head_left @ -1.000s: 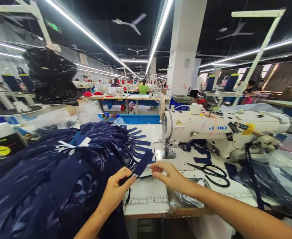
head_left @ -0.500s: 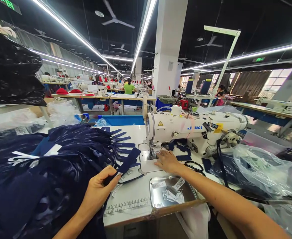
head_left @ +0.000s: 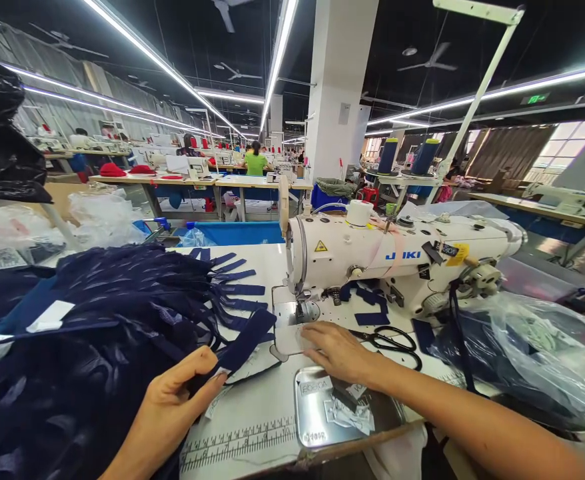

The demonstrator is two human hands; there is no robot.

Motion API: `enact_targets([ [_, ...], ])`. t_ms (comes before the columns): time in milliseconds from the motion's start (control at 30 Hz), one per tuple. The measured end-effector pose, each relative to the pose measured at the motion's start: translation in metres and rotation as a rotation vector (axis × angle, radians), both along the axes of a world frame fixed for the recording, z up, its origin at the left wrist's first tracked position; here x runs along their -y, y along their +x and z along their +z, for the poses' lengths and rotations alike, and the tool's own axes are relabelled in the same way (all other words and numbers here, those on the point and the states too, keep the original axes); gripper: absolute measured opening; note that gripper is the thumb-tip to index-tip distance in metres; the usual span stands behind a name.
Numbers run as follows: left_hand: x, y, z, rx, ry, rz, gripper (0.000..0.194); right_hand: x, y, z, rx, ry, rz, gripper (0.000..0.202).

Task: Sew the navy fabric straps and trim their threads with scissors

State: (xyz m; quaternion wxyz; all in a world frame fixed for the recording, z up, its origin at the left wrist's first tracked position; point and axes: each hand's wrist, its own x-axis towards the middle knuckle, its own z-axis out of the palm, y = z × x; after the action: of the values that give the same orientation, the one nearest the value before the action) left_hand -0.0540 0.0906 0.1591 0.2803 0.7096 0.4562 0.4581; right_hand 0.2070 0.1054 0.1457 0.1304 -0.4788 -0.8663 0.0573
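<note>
My left hand (head_left: 175, 393) pinches a navy fabric strip (head_left: 248, 339) between thumb and fingers. The strip's free end points toward the needle plate of the white sewing machine (head_left: 342, 250). A small white label shows by the thumb. My right hand (head_left: 340, 350) lies palm down at the front of the machine bed, fingers stretched out and apparently holding nothing. Black-handled scissors (head_left: 396, 339) rest just right of it, partly hidden behind the hand. Below it sits a shiny metal tray (head_left: 308, 417) with printed labels (head_left: 350, 419) in it.
A large heap of navy garments (head_left: 72, 373) covers the left side, its straps fanned across the table. Navy scraps (head_left: 372, 317) lie under the machine arm. Clear plastic bags (head_left: 547, 353) crowd the right. A printed ruler (head_left: 242, 443) runs along the front edge.
My right hand has drawn back from the needle area toward the metal tray, uncovering more of the scissors. My left hand keeps its pinch on the strip. The view has shifted slightly.
</note>
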Motion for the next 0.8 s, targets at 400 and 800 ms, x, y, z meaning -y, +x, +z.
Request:
enact_targets([
  [400, -0.001, -0.001, -0.009, 0.044, -0.001, -0.007, 0.009, -0.014, -0.042, -0.018, 0.09, -0.125, -0.033, 0.063],
  [800, 0.01, -0.008, -0.003, 0.168, -0.152, 0.014, 0.011, -0.06, -0.092, -0.016, 0.117, -0.064, -0.258, 0.063],
])
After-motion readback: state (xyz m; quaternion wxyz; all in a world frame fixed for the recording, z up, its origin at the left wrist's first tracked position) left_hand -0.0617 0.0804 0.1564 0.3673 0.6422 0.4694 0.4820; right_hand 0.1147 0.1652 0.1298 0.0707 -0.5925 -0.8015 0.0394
